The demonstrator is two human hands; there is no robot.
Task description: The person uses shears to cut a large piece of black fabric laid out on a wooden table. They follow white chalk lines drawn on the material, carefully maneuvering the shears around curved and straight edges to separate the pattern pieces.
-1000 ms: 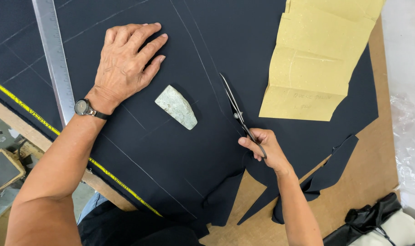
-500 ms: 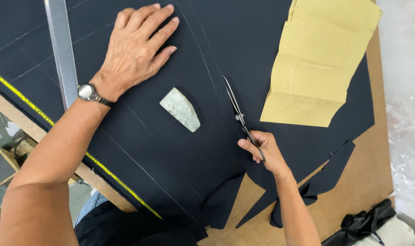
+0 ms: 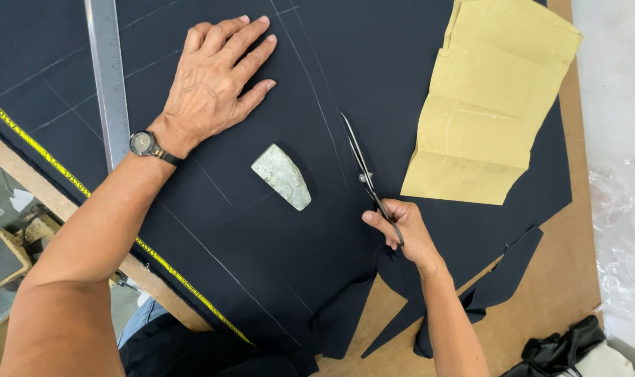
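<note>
Dark navy cloth (image 3: 262,237) marked with chalk lines covers the table. My left hand (image 3: 216,73) lies flat on it, fingers spread, a wristwatch (image 3: 142,144) on the wrist. My right hand (image 3: 400,230) grips the handles of long scissors (image 3: 363,167), whose blades point away from me along a chalk line. A pale wedge of tailor's chalk (image 3: 282,176) rests on the cloth between my hands. The cloth is cut up to the scissors, with loose flaps hanging near me.
A folded yellow paper pattern (image 3: 488,105) lies on the cloth at the right. A metal ruler (image 3: 107,77) lies at the left and a yellow tape measure (image 3: 59,171) runs along the cloth's edge. Brown board (image 3: 562,279) shows at the right, clear plastic (image 3: 621,244) beyond it.
My left hand has shifted slightly right and farther up the cloth. The scissors and my right hand hold much the same spot on the chalk line.
</note>
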